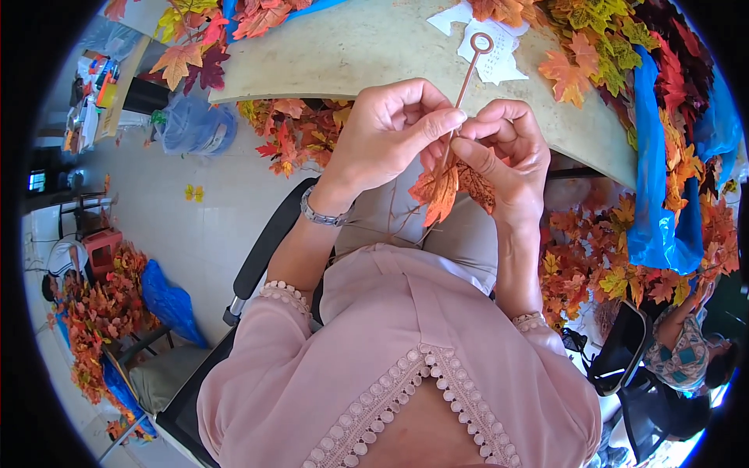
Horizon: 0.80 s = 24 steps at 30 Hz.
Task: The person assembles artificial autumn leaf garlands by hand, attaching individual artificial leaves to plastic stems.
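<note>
A thin brown stem with a ring at its top (470, 74) stands upright between my hands, over my lap. My left hand (396, 129) pinches it between thumb and fingertips below the ring. Close beside it, my right hand (509, 156) is closed, thumb against fingers, at the base of an orange artificial maple leaf (443, 195). Fingers hide the exact point where leaf and stem meet. A darker orange leaf (476, 187) hangs under my right thumb. Several thin brown twigs (399, 218) show below, over my lap.
In front of me is a pale table (312, 66) with white paper scraps (495, 58) and orange leaves (573, 70). Blue plastic bags (655, 210) with leaves hang at the right edge. A black chair armrest (273, 238) is at my left. Another person (683, 351) sits far right.
</note>
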### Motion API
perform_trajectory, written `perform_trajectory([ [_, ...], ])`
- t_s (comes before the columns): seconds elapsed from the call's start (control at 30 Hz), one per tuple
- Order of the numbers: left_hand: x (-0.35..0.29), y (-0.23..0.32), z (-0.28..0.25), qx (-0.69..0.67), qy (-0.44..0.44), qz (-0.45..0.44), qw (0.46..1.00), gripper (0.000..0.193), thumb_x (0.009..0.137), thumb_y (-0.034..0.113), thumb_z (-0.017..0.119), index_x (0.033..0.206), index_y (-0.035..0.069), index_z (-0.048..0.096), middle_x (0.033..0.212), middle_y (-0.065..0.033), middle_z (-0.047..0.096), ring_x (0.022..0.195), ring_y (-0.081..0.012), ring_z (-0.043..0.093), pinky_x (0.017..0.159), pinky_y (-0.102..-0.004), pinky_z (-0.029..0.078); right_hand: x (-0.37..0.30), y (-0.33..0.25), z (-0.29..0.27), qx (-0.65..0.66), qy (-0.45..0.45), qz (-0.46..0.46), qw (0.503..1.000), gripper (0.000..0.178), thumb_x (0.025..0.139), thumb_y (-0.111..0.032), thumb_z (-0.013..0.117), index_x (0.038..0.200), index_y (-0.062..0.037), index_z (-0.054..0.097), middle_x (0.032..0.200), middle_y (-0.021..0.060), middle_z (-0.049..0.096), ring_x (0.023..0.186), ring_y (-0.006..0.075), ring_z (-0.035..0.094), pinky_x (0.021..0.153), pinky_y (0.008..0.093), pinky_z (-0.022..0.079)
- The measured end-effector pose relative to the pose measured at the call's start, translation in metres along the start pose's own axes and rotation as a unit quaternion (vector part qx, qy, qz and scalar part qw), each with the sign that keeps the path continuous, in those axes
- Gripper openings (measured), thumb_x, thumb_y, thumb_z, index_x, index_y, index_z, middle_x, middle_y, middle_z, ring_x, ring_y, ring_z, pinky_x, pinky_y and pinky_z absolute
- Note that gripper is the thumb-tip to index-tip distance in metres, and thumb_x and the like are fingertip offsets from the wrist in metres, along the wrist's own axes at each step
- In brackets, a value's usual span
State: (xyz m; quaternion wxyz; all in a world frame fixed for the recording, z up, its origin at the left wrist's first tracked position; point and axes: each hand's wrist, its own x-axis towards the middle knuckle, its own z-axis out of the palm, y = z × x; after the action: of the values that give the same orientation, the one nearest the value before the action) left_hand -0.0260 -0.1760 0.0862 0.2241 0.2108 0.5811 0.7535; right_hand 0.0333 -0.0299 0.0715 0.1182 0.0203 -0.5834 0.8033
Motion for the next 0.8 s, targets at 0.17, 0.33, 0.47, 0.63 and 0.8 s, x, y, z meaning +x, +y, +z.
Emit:
perform_trajectory([
  [0.17, 0.0, -0.009, 0.004, 0.003, 0.005, 0.046, 0.999, 0.014, 0.083, 0.012, 0.059, 0.079, -0.002, 0.056, 0.067, -0.0022, 0.056, 0.057, -0.005, 0.053, 0.048, -0.0182, 0.045, 0.001, 0.001, -0.001, 0.065, 0.011, 0.039, 0.997, 0.035, 0.071, 0.007, 0.065, 0.098, -0.0013, 0.046, 0.078, 0.0084, 0.062, 0.067, 0.0103, 0.06, 0.059, 0.0199, 0.048],
  [0.33, 0.0, -0.013, 0.005, 0.029, -0.008, 0.082, 0.996, 0.015, 0.084, 0.011, 0.059, 0.077, -0.002, 0.055, 0.066, -0.0016, 0.055, 0.057, -0.0029, 0.051, 0.046, -0.0161, 0.041, 0.004, 0.003, -0.004, 0.122, -0.004, 0.068, 0.99, 0.037, 0.072, 0.009, 0.063, 0.102, -0.0006, 0.043, 0.077, 0.0102, 0.062, 0.069, 0.0147, 0.061, 0.061, 0.024, 0.05],
  [0.47, -0.001, -0.02, 0.002, 0.087, -0.007, 0.108, 0.99, 0.015, 0.084, 0.01, 0.057, 0.076, -0.002, 0.054, 0.063, -0.0003, 0.055, 0.053, -0.0023, 0.05, 0.045, -0.0162, 0.04, 0.007, 0.009, -0.006, 0.171, -0.003, 0.09, 0.981, 0.038, 0.073, 0.011, 0.06, 0.105, 0.0002, 0.042, 0.077, 0.0116, 0.062, 0.071, 0.0179, 0.062, 0.063, 0.0262, 0.051],
  [0.63, 0.001, -0.015, 0.006, 0.047, 0.025, 0.057, 0.997, 0.015, 0.087, 0.013, 0.054, 0.081, -0.001, 0.052, 0.062, -0.0013, 0.055, 0.049, -0.0045, 0.051, 0.045, -0.018, 0.043, 0.015, 0.009, -0.009, 0.168, -0.025, 0.069, 0.983, 0.036, 0.074, 0.009, 0.06, 0.104, 0.0003, 0.043, 0.077, 0.0115, 0.062, 0.069, 0.0165, 0.062, 0.061, 0.0253, 0.05],
  [0.8, 0.0, -0.018, 0.003, -0.123, -0.023, -0.059, 0.99, 0.019, 0.09, 0.022, 0.048, 0.092, 0.003, 0.049, 0.068, -0.0089, 0.059, 0.047, -0.0092, 0.053, 0.043, -0.0192, 0.041, 0.023, 0.004, -0.013, 0.131, -0.036, 0.052, 0.989, 0.033, 0.074, 0.005, 0.064, 0.101, 0.0001, 0.046, 0.076, 0.0097, 0.061, 0.064, 0.0114, 0.057, 0.058, 0.0209, 0.045],
])
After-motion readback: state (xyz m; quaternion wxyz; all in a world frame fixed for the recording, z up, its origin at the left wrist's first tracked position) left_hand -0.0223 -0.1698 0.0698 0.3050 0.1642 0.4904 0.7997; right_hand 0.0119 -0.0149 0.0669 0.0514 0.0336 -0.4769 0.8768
